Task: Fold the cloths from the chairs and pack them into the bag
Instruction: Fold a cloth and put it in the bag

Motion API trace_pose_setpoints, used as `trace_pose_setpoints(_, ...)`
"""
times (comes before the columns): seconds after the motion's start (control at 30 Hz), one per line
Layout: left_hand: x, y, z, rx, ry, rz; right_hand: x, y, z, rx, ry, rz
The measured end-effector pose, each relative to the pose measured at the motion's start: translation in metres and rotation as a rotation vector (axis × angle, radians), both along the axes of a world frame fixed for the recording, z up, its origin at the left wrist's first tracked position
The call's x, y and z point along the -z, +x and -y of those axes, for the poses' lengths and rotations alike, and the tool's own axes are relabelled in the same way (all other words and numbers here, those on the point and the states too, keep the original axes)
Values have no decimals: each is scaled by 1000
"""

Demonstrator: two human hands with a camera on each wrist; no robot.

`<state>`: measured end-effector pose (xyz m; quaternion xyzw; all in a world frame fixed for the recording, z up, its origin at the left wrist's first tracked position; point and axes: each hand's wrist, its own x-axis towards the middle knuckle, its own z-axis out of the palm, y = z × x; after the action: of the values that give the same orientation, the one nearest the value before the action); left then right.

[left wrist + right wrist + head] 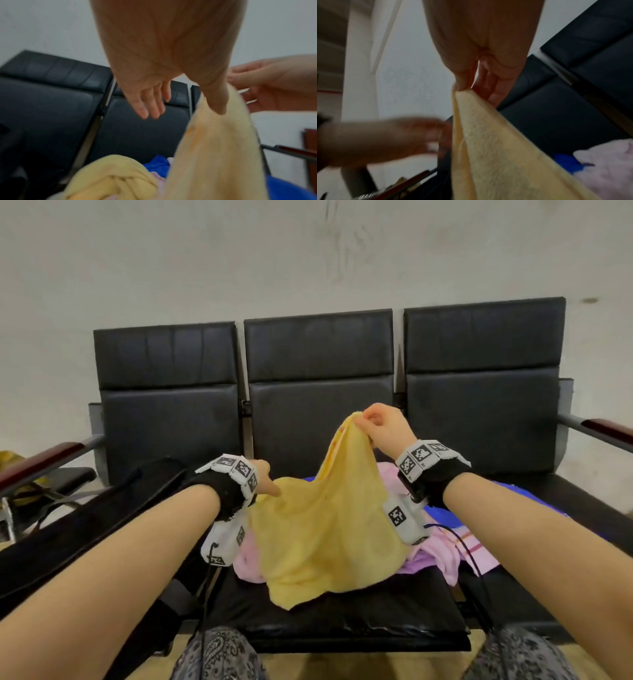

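A yellow cloth (325, 525) rises in a peak from the middle black chair (342, 614). My right hand (359, 419) pinches its top corner between thumb and fingers (462, 86) and holds it in front of the chair back. My left hand (270, 481) is lower and to the left. Its fingers are straight and spread, and only the thumb (217, 102) touches the cloth's hanging edge (217, 148). Under the yellow cloth lie a pink cloth (442, 556) and a blue cloth (513, 508). A flat black bag-like item (102, 518) lies on the left seat.
Three black padded chairs stand in a row against a pale wall. Dark red armrests stick out at the left (44, 460) and right (606, 429) ends. Something yellow (10, 460) sits on the floor at the far left. My patterned trouser legs (219, 655) are at the seat's front edge.
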<state>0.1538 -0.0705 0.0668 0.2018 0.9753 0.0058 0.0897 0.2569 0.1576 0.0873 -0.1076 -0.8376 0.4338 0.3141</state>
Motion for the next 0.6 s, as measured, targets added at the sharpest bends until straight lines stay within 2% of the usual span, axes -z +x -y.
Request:
trace_pose_setpoints(0.03,8,1,-10,39,116,49,9,-6,3,-54,25,43)
trace_pose_setpoints(0.13,16,15,-42,198,622,144,33,-14,19,-259,77,124)
trace_pose_setpoints(0.17,17,18,-51,248,721,150,40,-16,23,-317,80,137)
trace_pose_setpoints(0.2,20,18,-57,290,759,147,46,-16,27,-348,76,140)
trace_pose_setpoints(0.3,28,16,-64,339,659,142,64,-16,28,-318,51,134)
trace_pose_setpoints(0.4,44,10,-64,303,614,112,87,-11,25,-300,12,297)
trace_pose_setpoints(0.53,58,-2,-53,146,770,-31,126,-7,9,-420,287,580)
trace_pose_setpoints(0.6,59,-10,-43,64,826,-105,140,-4,1,-413,325,682)
